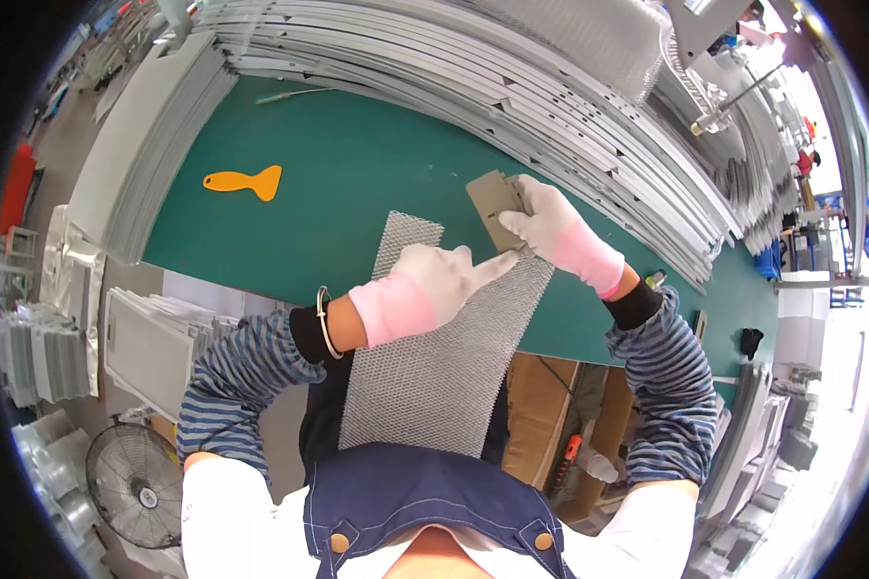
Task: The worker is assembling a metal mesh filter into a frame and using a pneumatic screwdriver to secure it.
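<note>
A grey expanded-metal mesh sheet (444,362) slants from the green table toward my lap, with a notch in its far edge. My left hand (430,287), in a white and pink glove, rests over the mesh. Its index finger stretches toward the mesh's far right corner, thumb apart; the other fingers are partly hidden. In its matching glove, my right hand (557,227) is closed on a small stack of flat beige-grey metal plates (493,205). These plates are tilted just above the mesh corner, close to my left fingertip.
A yellow scraper (244,181) and a thin tool (294,95) lie on the green table (348,154). Long stacked white metal profiles (425,77) line its far edge, and panels (164,135) stand at the left. Below are a fan (135,482) and a cardboard box (541,410).
</note>
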A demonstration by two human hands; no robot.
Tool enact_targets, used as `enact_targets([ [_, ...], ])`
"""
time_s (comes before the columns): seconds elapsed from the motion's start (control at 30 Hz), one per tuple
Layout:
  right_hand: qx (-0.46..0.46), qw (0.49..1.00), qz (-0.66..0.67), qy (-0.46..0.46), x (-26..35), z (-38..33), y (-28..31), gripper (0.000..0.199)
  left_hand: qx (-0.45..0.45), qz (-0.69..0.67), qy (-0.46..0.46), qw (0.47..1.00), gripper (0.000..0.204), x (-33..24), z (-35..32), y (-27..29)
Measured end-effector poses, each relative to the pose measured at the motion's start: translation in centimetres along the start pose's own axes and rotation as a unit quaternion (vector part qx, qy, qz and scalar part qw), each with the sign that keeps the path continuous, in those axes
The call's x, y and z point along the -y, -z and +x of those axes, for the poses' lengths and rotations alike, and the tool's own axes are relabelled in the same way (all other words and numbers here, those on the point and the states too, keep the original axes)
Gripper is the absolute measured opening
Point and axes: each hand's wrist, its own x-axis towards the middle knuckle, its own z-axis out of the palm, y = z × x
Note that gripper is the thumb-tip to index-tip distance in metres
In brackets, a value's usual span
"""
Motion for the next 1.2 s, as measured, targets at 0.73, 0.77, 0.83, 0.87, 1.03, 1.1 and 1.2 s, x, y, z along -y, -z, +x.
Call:
enact_targets([
  [0.73,0.072,0.993,-0.072,0.061,3.5,-3.2,0.9,0.031,0.118,-0.373,0.097,0.915,0.022,6.9,2.5,5.3],
  [0.77,0.088,0.988,-0.097,0.083,3.4,-3.1,1.1,0.03,0.112,-0.386,0.087,0.912,0.021,7.0,2.4,5.4],
  [0.83,0.143,0.977,-0.15,0.056,4.3,-2.8,1.8,0.029,0.115,-0.392,0.073,0.91,0.021,7.5,2.3,5.5],
  [0.87,0.135,0.979,-0.142,0.056,4.1,-2.5,1.7,0.029,0.11,-0.407,0.076,0.903,0.02,7.7,2.2,5.4],
  [1.03,0.173,0.972,-0.147,0.055,2.4,-1.9,0.1,0.039,0.073,-0.411,0.052,0.907,0.019,7.4,2.3,5.0],
  [1.1,0.115,0.976,-0.174,0.06,2.1,-3.0,-1.1,0.05,0.034,-0.424,0.085,0.901,0.019,6.9,2.1,4.8],
  [1.2,0.069,0.957,-0.281,0.027,2.2,-3.4,-2.1,0.051,0.037,-0.394,0.103,0.913,0.019,5.6,2.3,5.5],
])
